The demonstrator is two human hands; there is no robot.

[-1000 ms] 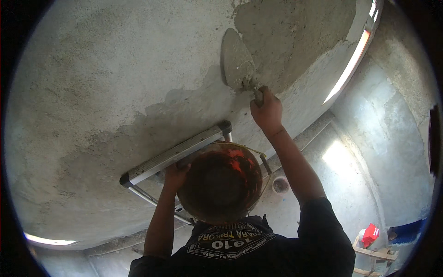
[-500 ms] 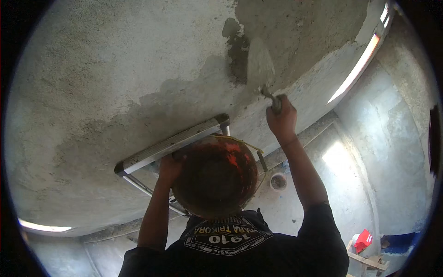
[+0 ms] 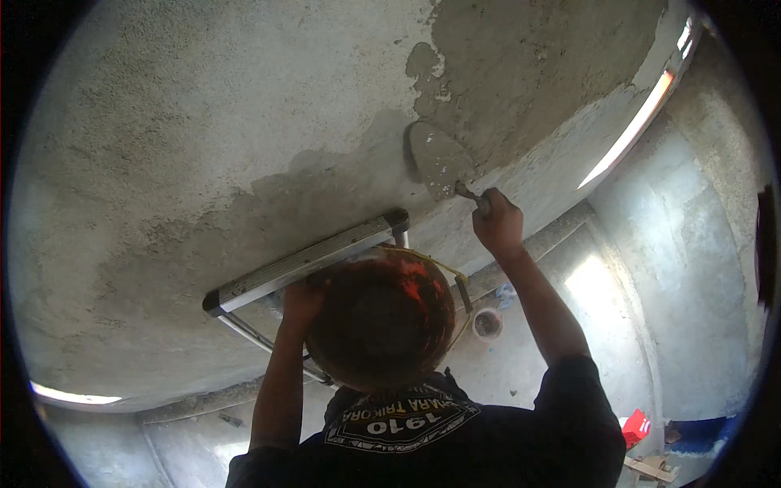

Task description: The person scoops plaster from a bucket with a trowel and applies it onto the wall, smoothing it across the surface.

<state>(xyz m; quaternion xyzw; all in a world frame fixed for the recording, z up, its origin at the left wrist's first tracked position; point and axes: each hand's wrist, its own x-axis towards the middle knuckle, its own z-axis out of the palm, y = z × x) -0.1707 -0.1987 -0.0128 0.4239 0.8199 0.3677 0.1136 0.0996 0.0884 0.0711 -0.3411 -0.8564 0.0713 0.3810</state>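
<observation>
My right hand (image 3: 498,224) grips the handle of a trowel (image 3: 435,159), whose broad, mortar-smeared blade lies at the curved plaster wall (image 3: 203,98), along the edge of a darker damp patch (image 3: 529,73). My left hand (image 3: 303,297) is closed on the left rim of a round, dark bucket (image 3: 370,321) with red smears and a yellow cord, its fingers partly hidden under the top of an aluminum ladder (image 3: 301,260) beside the bucket.
Far below are the concrete floor (image 3: 521,374), a small pail (image 3: 486,324), a red object (image 3: 636,427), wooden pieces (image 3: 649,468) and something blue (image 3: 700,431). A bright slit opening (image 3: 626,130) runs along the right of the wall.
The trowel first moved rightward, then down and a little left, with my right hand ending lower and farther right than at first. My left hand stays at the bucket.
</observation>
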